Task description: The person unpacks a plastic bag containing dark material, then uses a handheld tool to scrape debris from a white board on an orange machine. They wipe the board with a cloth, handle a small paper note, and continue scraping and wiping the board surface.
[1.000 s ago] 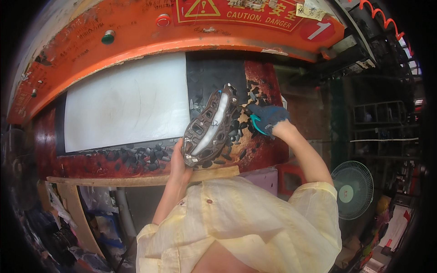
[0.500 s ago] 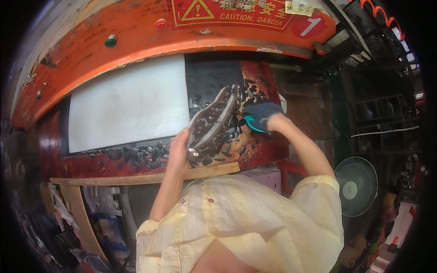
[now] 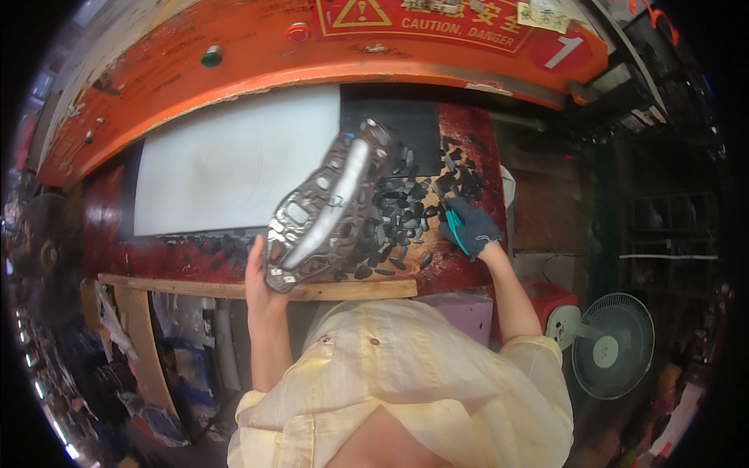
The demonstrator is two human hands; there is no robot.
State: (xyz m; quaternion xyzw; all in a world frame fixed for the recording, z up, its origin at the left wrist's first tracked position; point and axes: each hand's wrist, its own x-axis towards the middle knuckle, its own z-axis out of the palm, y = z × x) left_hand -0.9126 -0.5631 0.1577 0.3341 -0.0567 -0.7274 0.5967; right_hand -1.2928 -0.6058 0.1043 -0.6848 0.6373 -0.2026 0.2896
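Observation:
My bare left hand [image 3: 264, 279] grips the lower end of a sole-shaped cutting die [image 3: 295, 212], dark and shiny, with many cutouts and a pale lengthwise strip. The die is held tilted above the work surface, its upper end leaning right. My right hand [image 3: 476, 226], in a dark glove, is closed round a teal-handled hand tool [image 3: 454, 231] with a dark, narrow tip; whether it is pliers or scissors I cannot tell. The tool is apart from the die. Small black oval pieces [image 3: 399, 214] lie scattered between the hands.
A white cutting board [image 3: 226, 168] lies on the worn red table [image 3: 187, 265]. Behind it runs an orange machine beam [image 3: 257, 90] with a green button [image 3: 211, 55] and a red button [image 3: 298, 32]. A wooden strip [image 3: 351, 291] edges the table's front. A fan [image 3: 612, 347] stands right.
The die has swung left and turned its cutout face more toward me. My right hand with the tool has drawn away from it. More black pieces show on the table.

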